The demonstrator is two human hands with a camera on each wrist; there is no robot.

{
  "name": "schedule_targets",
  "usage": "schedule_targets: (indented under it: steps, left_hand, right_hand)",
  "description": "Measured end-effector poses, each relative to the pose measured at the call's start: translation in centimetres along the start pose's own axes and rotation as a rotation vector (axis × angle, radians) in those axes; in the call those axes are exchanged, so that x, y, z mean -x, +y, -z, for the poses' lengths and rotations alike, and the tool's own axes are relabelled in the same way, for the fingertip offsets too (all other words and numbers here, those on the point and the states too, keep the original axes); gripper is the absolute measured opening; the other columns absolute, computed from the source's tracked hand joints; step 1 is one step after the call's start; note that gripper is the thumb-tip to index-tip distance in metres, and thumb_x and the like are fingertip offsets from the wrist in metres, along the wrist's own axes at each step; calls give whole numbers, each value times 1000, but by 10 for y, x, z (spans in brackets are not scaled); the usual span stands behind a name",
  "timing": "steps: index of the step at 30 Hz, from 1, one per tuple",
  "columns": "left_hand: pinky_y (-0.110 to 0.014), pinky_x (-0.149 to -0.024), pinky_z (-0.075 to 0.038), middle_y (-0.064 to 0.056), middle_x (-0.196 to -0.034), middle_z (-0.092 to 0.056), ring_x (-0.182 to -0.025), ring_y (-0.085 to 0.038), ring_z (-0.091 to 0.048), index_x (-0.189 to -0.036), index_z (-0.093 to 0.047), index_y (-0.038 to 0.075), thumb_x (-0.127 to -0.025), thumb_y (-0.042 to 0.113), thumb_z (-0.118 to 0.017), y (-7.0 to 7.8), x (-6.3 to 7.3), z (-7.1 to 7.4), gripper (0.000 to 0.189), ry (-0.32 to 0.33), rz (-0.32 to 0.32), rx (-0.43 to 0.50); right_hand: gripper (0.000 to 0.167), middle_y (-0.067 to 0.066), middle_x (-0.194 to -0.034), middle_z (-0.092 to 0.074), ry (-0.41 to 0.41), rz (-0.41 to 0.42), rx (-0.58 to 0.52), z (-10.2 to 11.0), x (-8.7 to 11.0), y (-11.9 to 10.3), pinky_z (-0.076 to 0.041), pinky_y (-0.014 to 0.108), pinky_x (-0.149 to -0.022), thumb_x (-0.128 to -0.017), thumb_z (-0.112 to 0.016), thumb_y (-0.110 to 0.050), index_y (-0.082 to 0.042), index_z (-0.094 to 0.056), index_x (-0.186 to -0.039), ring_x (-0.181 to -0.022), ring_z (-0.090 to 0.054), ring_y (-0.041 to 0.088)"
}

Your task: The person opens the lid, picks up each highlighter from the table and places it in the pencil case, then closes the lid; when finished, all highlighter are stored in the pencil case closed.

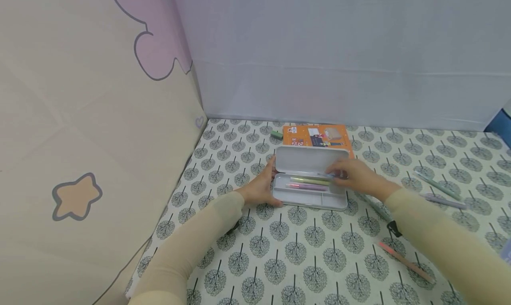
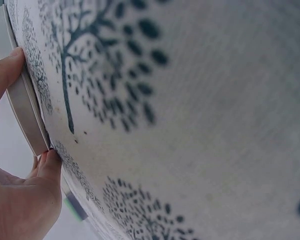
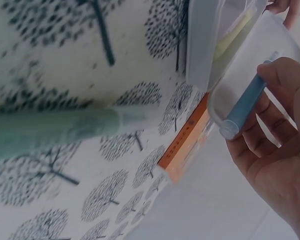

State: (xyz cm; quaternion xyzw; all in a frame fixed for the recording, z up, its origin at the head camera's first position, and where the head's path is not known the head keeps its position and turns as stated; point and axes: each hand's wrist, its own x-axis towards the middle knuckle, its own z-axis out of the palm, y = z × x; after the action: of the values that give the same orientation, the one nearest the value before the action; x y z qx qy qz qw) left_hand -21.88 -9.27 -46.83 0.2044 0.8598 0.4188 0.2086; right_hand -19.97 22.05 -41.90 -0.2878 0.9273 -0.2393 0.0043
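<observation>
A white pencil case [image 1: 311, 158] stands with its lid raised on the patterned cloth. In its tray lie a yellow-green pen [image 1: 309, 180] and a pink-purple pen [image 1: 307, 187], side by side. My left hand [image 1: 258, 188] grips the case's left end, thumb at the front corner and fingers toward the hinge side; the left wrist view shows the case wall [image 2: 27, 107] between them. Over the right part of the case, my right hand [image 1: 353, 174] pinches a blue pen [image 3: 247, 102] between thumb and fingers. The pen overlaps the lid in the right wrist view.
Behind the case lies an orange box [image 1: 315, 132], with a small green block [image 1: 276, 135] left of it. To the right are a green pen [image 1: 438, 185], a grey-purple pen [image 1: 445, 201] and a coral pen [image 1: 407, 263]. Another green pen [image 1: 377, 208] lies by the right sleeve.
</observation>
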Motion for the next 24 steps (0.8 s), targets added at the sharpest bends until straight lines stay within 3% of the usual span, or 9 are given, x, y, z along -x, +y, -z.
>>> schedule_targets:
  steps: [6, 16, 24]
  left_hand:
    - [-36, -116, -32, -5, -148, -38, -135, -19, -42, -149, 20, 42, -47, 19, -96, -1, -2, 0, 156, 2, -15, -18]
    - [-37, -116, -33, -6, -149, -38, -134, -20, -43, -149, 21, 39, -49, 20, -96, 0, -1, 0, 155, 3, -24, -32]
    - [-38, -115, -33, -7, -149, -38, -134, -20, -43, -150, 21, 38, -50, 19, -95, 1, 0, 0, 154, 5, -26, -39]
  right_hand:
    - [27, -4, -90, -64, -59, -18, -14, -10, -13, -11, -50, 24, -68, -81, -72, -7, -14, -71, -106, -78, -55, 10]
    - [25, -1, -92, -67, -49, 93, -20, -31, -28, -24, -52, 29, -74, -78, -75, -8, -12, -73, -102, -82, -58, 12]
    - [26, -2, -92, -66, -83, 108, -14, -41, -36, -29, -52, 29, -75, -80, -73, -9, -13, -73, -105, -81, -57, 10]
